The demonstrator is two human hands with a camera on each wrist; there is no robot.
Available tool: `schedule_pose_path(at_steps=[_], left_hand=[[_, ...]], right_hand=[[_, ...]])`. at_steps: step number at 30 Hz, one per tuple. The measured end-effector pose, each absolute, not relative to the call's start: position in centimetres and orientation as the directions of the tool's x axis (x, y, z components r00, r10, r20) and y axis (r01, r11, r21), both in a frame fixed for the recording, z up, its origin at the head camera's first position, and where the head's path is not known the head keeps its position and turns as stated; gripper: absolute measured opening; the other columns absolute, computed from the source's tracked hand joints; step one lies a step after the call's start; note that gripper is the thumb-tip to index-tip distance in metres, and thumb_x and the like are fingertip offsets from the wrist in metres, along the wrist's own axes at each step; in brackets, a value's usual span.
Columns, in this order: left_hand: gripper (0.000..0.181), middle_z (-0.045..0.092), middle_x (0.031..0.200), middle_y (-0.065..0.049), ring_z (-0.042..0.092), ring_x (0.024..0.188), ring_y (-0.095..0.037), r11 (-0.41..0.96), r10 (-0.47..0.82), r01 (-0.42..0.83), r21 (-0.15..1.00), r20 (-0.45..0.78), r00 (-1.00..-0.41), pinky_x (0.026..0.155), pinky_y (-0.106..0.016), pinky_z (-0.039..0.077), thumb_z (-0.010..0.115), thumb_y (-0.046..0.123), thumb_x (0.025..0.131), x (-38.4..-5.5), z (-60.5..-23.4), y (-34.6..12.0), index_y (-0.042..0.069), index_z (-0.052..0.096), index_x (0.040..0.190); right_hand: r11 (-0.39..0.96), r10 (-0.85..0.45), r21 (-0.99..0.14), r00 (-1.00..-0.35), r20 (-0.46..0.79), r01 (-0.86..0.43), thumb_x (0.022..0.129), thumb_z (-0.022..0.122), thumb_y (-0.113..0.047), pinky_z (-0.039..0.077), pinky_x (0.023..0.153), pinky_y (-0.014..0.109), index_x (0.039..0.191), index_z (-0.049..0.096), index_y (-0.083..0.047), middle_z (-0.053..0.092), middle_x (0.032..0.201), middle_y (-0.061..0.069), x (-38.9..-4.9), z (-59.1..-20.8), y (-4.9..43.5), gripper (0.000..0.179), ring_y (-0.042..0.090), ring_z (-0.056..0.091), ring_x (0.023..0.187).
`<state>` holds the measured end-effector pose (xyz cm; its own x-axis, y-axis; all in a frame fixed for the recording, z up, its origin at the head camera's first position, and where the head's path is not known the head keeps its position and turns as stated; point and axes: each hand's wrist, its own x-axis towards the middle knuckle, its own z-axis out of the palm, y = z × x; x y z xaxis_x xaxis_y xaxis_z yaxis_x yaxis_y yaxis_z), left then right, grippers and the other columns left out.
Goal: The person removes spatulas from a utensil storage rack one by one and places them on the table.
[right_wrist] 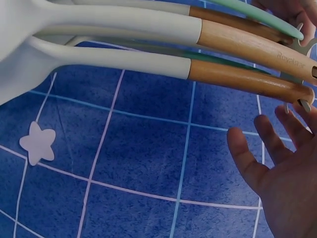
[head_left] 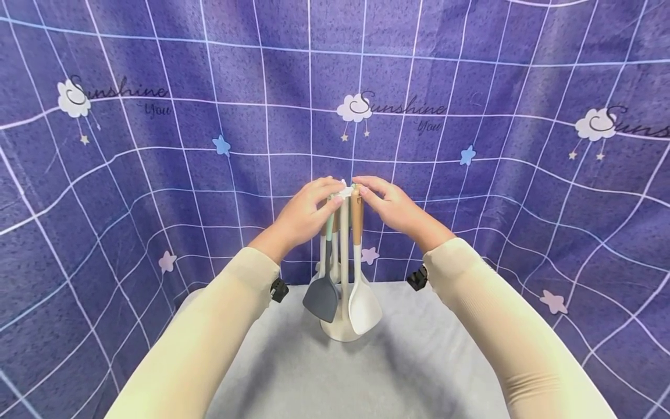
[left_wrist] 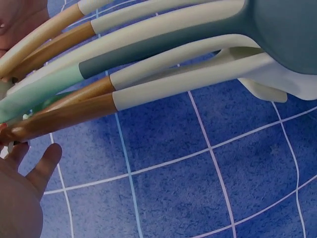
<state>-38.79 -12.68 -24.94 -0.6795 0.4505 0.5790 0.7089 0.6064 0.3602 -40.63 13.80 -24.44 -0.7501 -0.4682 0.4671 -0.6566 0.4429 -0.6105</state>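
A cream utensil stand [head_left: 344, 267] holds several kitchen tools hanging from its top. At the front hang a dark grey turner [head_left: 321, 299] with a mint handle and a white turner [head_left: 365, 308] with a wooden handle. My left hand [head_left: 303, 216] is at the top of the stand from the left, its fingers reaching over the handle ends. From the right, my right hand [head_left: 395, 208] reaches the same top, fingers extended beside a wooden handle [right_wrist: 247, 82]. In the right wrist view these fingers are spread. Neither hand visibly curls round a tool.
The stand's round base [head_left: 335, 336] rests on a grey cloth-covered table [head_left: 356, 384]. Behind and at both sides hangs a purple-blue curtain [head_left: 251, 128] with grid lines, clouds and stars. White tool heads [left_wrist: 297, 84] hang below the handles.
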Motion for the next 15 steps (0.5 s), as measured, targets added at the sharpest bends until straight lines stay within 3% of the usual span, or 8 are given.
schedule_pose_path(at_steps=[5,9,12,15], left_hand=[[0.048,0.055,0.170,-0.009,0.047,0.161,-0.034,0.609,0.426,0.714,0.346,0.617,-0.662,0.129,-0.062,0.045,0.056,0.041,0.119,-38.67,-25.07,-12.62,0.015,0.071,0.156],[0.046,0.055,0.162,-0.010,0.045,0.150,-0.034,0.623,0.392,0.705,0.338,0.646,-0.656,0.118,-0.059,0.049,0.061,0.042,0.117,-38.46,-25.07,-12.58,0.017,0.074,0.152],[0.046,0.056,0.151,-0.011,0.047,0.140,-0.034,0.625,0.378,0.711,0.323,0.671,-0.637,0.111,-0.055,0.051,0.066,0.043,0.115,-38.33,-25.03,-12.46,0.015,0.076,0.149],[0.047,0.057,0.143,-0.011,0.048,0.134,-0.033,0.630,0.371,0.710,0.313,0.682,-0.630,0.105,-0.052,0.052,0.069,0.045,0.113,-38.24,-24.97,-12.37,0.014,0.077,0.147]], right_hand=[[0.439,-0.494,-0.591,-0.732,0.469,-0.676,0.123,0.046,-0.039,0.043,0.132,0.063,0.169,0.054,-0.014,0.049,0.177,0.008,-40.99,-24.52,13.83,0.053,0.034,0.044,0.166],[0.439,-0.494,-0.586,-0.728,0.476,-0.681,0.123,0.046,-0.034,0.058,0.107,0.056,0.167,0.057,-0.014,0.052,0.174,0.008,-41.23,-24.56,13.90,0.049,0.036,0.058,0.147],[0.434,-0.484,-0.583,-0.724,0.492,-0.686,0.123,0.048,-0.031,0.060,0.091,0.050,0.164,0.061,-0.015,0.055,0.171,0.007,-41.29,-24.55,13.92,0.046,0.036,0.063,0.131],[0.442,-0.477,-0.564,-0.715,0.512,-0.698,0.122,0.050,-0.029,0.060,0.094,0.050,0.161,0.065,-0.014,0.059,0.168,0.008,-41.31,-24.47,13.86,0.044,0.033,0.063,0.133]])
